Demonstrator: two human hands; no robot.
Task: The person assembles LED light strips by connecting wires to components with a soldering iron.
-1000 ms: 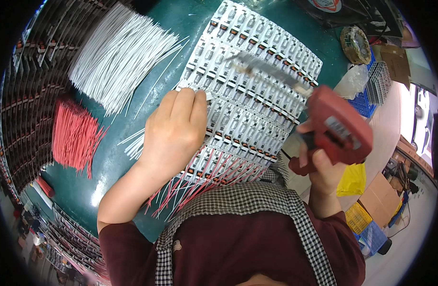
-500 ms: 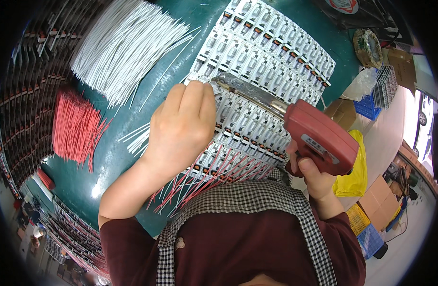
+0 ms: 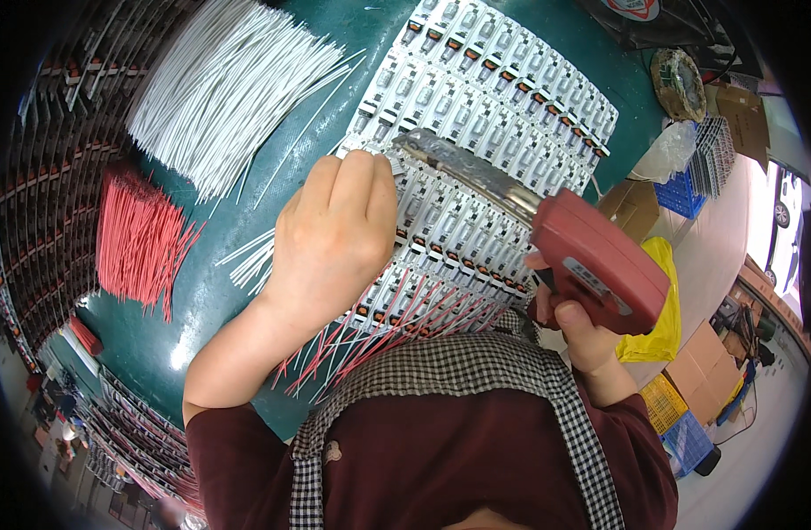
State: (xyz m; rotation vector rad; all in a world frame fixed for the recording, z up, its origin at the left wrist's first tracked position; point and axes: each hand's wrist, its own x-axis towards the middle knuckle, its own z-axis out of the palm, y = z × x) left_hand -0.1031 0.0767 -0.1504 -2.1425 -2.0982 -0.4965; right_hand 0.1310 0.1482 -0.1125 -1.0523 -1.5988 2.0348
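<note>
Head view: a person in a checked apron (image 3: 449, 367) bent over a green tabletop (image 3: 207, 291), both hands busy.
Right hand (image 3: 591, 336): closed around the grip of a red pistol-shaped tool (image 3: 604, 265), thumb lying along its near side.
Metal nose (image 3: 467, 168): reached leftward from the tool across the boards, its end just beside the left fingers (whether it touched anything, I couldn't tell from where I stood).
Left hand (image 3: 339, 216): curled, knuckles up, at the left edge of the boards; its fingertips were hidden, so I couldn't say how far it was open or what it gripped.
Boards (image 3: 498, 110): rows of small white units lay flat on the tabletop in front of the person, under the metal nose.
Thin leads (image 3: 321, 358): red and white, they trailed from the near rows toward the apron.
Loose white wires (image 3: 251, 261): poked out beside the left wrist.
Wire piles: a big white heap (image 3: 229, 97) and a smaller red heap (image 3: 140, 243) sat on the left.
Tape roll (image 3: 679, 84): rested at the far right.
</note>
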